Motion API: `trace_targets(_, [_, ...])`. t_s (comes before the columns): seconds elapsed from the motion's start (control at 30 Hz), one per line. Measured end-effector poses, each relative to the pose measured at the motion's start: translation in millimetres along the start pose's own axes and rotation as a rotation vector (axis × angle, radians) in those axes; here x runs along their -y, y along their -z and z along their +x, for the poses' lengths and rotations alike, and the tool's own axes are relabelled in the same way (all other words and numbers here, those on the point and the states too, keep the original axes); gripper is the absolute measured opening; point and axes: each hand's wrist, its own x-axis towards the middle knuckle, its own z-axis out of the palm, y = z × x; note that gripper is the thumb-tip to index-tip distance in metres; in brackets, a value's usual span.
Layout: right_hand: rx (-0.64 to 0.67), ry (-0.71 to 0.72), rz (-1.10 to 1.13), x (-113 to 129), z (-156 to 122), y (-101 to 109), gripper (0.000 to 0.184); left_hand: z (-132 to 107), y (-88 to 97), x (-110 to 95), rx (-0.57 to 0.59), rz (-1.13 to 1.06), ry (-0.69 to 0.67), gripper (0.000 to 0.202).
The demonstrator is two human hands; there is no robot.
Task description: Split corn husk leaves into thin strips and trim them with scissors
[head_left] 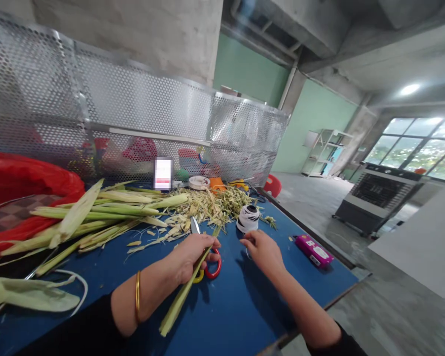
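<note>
My left hand [193, 254] is closed around a long green stalk [178, 304] that runs from under the palm down toward me, and it also holds scissors [207, 264] with red and yellow handles, blade tip poking up past the fingers. My right hand [261, 249] rests on the blue table [237, 306] with fingers curled, pinching something small I cannot make out, just below a white roll of tape [247, 218].
A heap of green stalks [104, 212] and cut trimmings [211, 202] covers the table's far left and middle. Red plastic bag [25, 183] at left. A pink box [314, 250] lies near the right edge. Perforated metal screen [133, 113] stands behind; a black cooler [378, 198] on the floor right.
</note>
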Motion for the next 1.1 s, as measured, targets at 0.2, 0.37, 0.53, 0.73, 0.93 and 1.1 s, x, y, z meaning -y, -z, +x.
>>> trace_targets(0.2, [-0.024, -0.055, -0.140, -16, 34, -23, 0.014, -4, -1.5, -2, 0.010, -0.003, -0.019, 0.014])
trace_targets(0.37, [-0.041, -0.046, -0.039, -20, 28, -29, 0.016, -3, -0.1, -1, 0.017, -0.044, -0.023, 0.013])
trace_targets(0.53, [-0.004, 0.007, 0.194, -11, 7, -20, 0.016, 1, 0.6, 3, 0.047, -0.075, 0.029, 0.013])
trace_targets(0.73, [0.099, 0.117, 0.517, 18, -39, -24, 0.019, 4, -5.4, 11, 0.141, -0.138, 0.160, 0.009])
trace_targets(0.93, [0.183, 0.271, 0.367, 23, -48, -11, 0.018, 8, -2.5, 16, 0.142, -0.177, 0.181, 0.021])
trace_targets(1.1, [-0.282, -0.057, -0.143, 20, 8, 24, 0.052, 11, 4.4, 9, 0.038, -0.197, 0.107, 0.020])
